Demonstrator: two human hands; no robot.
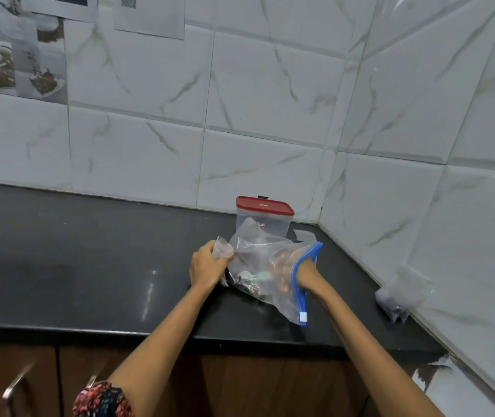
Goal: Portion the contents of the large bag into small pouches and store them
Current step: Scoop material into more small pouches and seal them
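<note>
A metal cupboard handle (pixel 14 383) shows on the wooden cupboard door (pixel 11 377) under the front edge of the dark counter (pixel 74 266), at the far left. Just right of it, at the bottom, is a flowered sleeve (pixel 101 400) on the left arm.

Further right, past the middle of the counter, the left hand (pixel 207 266) is curled tight around a small clear pouch (pixel 222 249), gripping its crumpled top; the hand rests near the counter surface.

Touching that pouch on its right lies the large clear bag (pixel 258 266) with a blue zip strip (pixel 300 275) along its open mouth. It sits toward the back right corner of the counter, with a few small dark and greenish pieces visible inside.

Behind the bag, close to the wall, stands a clear plastic box with a red lid (pixel 264 205).

The right hand (pixel 285 267) is pushed inside the bag through the mouth; seen through the plastic, its fingers appear bent, but whether they hold anything cannot be told.

At the right edge, against the tiled wall (pixel 421 206), leans a stack of clear pouches (pixel 400 296).
</note>
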